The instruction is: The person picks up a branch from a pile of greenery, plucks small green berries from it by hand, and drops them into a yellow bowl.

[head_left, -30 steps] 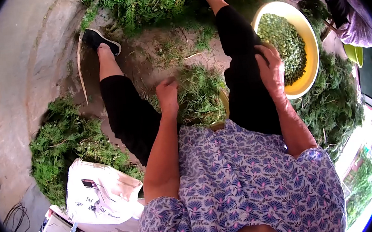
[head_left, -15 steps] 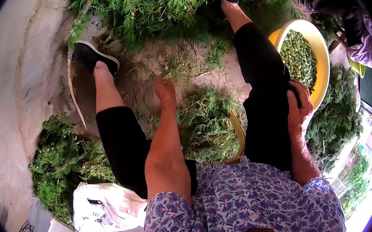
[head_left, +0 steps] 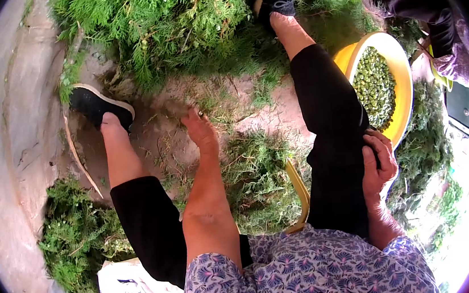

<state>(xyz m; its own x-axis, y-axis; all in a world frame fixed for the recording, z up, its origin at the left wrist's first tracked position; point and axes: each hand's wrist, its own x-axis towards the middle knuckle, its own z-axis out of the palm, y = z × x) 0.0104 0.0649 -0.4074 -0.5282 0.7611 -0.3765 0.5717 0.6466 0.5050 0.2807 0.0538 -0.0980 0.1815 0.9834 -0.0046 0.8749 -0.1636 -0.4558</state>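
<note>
1. Left hand (head_left: 201, 131) reaches further forward from the body than a second ago, now over bare ground (head_left: 158, 117); camera view shifts too.
2. Left hand fingers part-bent, tips blurred; can't tell if it has hold of something small.
3. Right hand (head_left: 381, 162) rests on right leg (head_left: 331, 119), fingers loosely curled, nothing seen in grasp; basin contact unclear.
4. Yellow basin (head_left: 405, 94) just outside right leg, tilted in view, holds many small green pieces (head_left: 374, 86); part of its inner wall shows.
5. Loose sprigs (head_left: 257, 172) lie between the legs, beside a curved yellow strip (head_left: 298, 188); can't tell if it's a container rim.
6. White sack (head_left: 132, 286) lower left, contents hidden.
7. Yellow-green container (head_left: 442, 82) near another person (head_left: 462, 59), contents not visible.
</note>
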